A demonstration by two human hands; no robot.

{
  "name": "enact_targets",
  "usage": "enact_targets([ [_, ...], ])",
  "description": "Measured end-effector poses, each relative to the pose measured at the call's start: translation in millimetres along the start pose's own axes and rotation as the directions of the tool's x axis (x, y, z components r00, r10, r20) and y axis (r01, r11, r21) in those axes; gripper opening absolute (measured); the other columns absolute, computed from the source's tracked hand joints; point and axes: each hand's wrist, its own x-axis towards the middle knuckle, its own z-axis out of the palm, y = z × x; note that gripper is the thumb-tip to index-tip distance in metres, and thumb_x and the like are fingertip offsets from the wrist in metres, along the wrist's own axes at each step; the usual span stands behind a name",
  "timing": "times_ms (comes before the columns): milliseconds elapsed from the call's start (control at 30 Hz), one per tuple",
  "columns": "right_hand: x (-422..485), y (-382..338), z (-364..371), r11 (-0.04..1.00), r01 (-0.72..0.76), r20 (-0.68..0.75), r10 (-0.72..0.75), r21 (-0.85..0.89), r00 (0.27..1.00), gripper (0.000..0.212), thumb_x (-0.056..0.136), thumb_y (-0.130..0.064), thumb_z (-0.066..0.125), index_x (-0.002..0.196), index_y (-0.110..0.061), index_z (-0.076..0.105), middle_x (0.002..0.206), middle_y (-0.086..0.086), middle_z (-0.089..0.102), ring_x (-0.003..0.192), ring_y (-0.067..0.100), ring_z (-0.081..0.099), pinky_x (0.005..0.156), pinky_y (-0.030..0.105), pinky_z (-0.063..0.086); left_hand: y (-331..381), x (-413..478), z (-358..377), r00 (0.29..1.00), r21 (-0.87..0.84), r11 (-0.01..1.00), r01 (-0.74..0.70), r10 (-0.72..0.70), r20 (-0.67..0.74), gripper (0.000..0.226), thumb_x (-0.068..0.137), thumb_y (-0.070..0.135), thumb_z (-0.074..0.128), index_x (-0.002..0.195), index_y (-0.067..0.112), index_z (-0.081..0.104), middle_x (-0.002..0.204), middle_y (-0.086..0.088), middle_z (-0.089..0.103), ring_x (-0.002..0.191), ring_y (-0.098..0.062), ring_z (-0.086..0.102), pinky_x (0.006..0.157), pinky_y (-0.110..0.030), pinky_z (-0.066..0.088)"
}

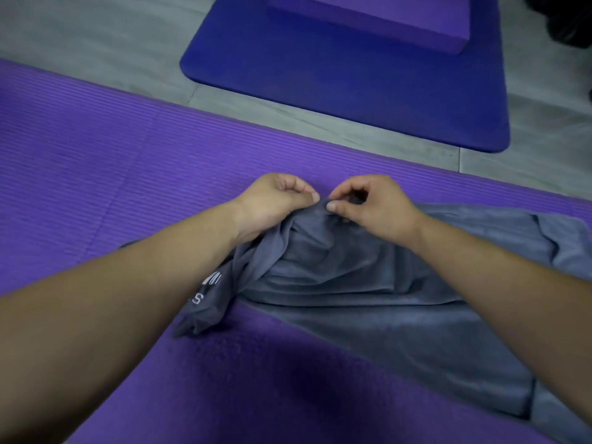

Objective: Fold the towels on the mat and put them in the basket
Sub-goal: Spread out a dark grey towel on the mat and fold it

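Fingers [307, 195] of my left hand [272, 203] and right hand [378, 208] pinch the grey towel [368, 299] at its far edge, close together, probably to pull it flat, since it lies bunched on the purple mat [96, 161]. Beyond is a darker mat [352, 91] with a foam block [368, 17] on it. Nothing is in the way, and the basket is not in view.

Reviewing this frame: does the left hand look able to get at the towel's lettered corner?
Probably yes: the lettered corner lies uncovered on the mat beside the left forearm, though the left hand must first release the towel edge it pinches.
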Motion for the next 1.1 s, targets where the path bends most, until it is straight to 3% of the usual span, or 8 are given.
enact_targets([
  [133,11.3,-5.1,-1.6,0.987,-0.083,0.052,0.076,0.14,0.996,0.013,0.091,-0.02,0.074,0.086,-0.016,0.063,0.077,0.01,0.064,0.072,0.02,0.06,0.068,0.041,0.058,11.1,2.0,-9.0,0.997,-0.033,0.998,-0.047,0.049,0.067,0.007,0.091,0.005,0.073,0.097,0.008,0.072,0.088,-0.008,0.074,0.08,-0.013,0.07,0.079,-0.022,0.057],
  [267,18.1,-23.3,0.5,0.942,-0.143,0.116,0.113,0.305,0.987,0.015,0.096,-0.022,0.068,0.101,-0.009,0.065,0.084,0.013,0.064,0.075,0.017,0.059,0.058,0.034,0.058,20.6,5.1,-15.3,0.991,-0.095,0.991,-0.089,0.098,0.096,0.019,0.089,-0.004,0.071,0.096,0.014,0.066,0.085,-0.008,0.068,0.077,-0.016,0.065,0.078,-0.025,0.055],
  [467,29.0,-28.5,-4.6,0.926,-0.142,0.036,0.138,0.349,0.99,0.008,0.091,-0.017,0.074,0.084,-0.014,0.071,0.077,0.005,0.068,0.073,0.015,0.061,0.074,0.029,0.056,41.2,2.8,-36.7,0.995,0.008,1.0,-0.009,0.008,0.098,0.013,0.086,0.018,0.078,0.095,0.012,0.071,0.086,-0.006,0.073,0.078,-0.018,0.066,0.075,-0.029,0.054],
  [567,33.9,-18.6,-7.9,0.942,-0.137,-0.047,0.159,0.306,0.986,0.013,0.09,-0.017,0.076,0.079,-0.019,0.07,0.074,0.005,0.066,0.072,0.019,0.057,0.073,0.035,0.05,42.3,-2.1,-58.6,0.996,0.118,0.992,0.036,-0.045,0.08,0.019,0.082,0.026,0.079,0.088,0.009,0.072,0.083,-0.008,0.072,0.075,-0.018,0.066,0.071,-0.026,0.056],
  [733,41.9,-15.4,2.9,0.979,-0.135,-0.153,0.159,0.156,0.975,0.014,0.09,-0.019,0.075,0.08,-0.021,0.067,0.072,-0.007,0.066,0.063,0.003,0.057,0.069,0.027,0.05,37.9,-11.0,-89.9,0.998,0.251,0.966,0.055,-0.058,0.004,0.025,0.083,0.029,0.082,0.092,0.007,0.073,0.086,-0.012,0.07,0.08,-0.023,0.062,0.08,-0.037,0.048],
  [900,49.3,-67.4,34.8,0.954,-0.051,0.047,0.039,0.296,0.998,0.01,0.095,-0.013,0.068,0.105,-0.014,0.064,0.084,-0.002,0.067,0.068,0.002,0.063,0.055,0.031,0.059,36.4,-15.4,-95.9,0.998,0.125,0.99,-0.067,0.066,0.009,0.012,0.089,0.019,0.076,0.089,0.01,0.069,0.077,-0.003,0.066,0.068,-0.013,0.06,0.066,-0.024,0.05],
  [967,52.1,-85.4,43.5,0.934,-0.023,0.102,-0.014,0.355,0.995,0.003,0.096,-0.013,0.067,0.099,-0.011,0.068,0.082,0.003,0.069,0.068,0.006,0.064,0.057,0.029,0.06,37.7,-19.3,-99.6,0.997,0.083,0.994,-0.077,0.074,0.033,0.014,0.086,0.024,0.076,0.087,0.012,0.068,0.077,-0.003,0.065,0.068,-0.012,0.059,0.065,-0.023,0.048],
  [1100,61.4,-92.7,48.6,0.968,0.011,0.072,-0.029,0.25,0.997,0.008,0.093,-0.017,0.072,0.086,-0.013,0.072,0.073,0.0,0.069,0.063,0.008,0.063,0.062,0.022,0.056,41.0,-28.6,-114.4,0.999,0.078,0.997,0.003,-0.006,0.039,0.024,0.087,0.03,0.076,0.078,0.01,0.065,0.073,-0.005,0.067,0.062,-0.013,0.062,0.057,-0.021,0.051],
])
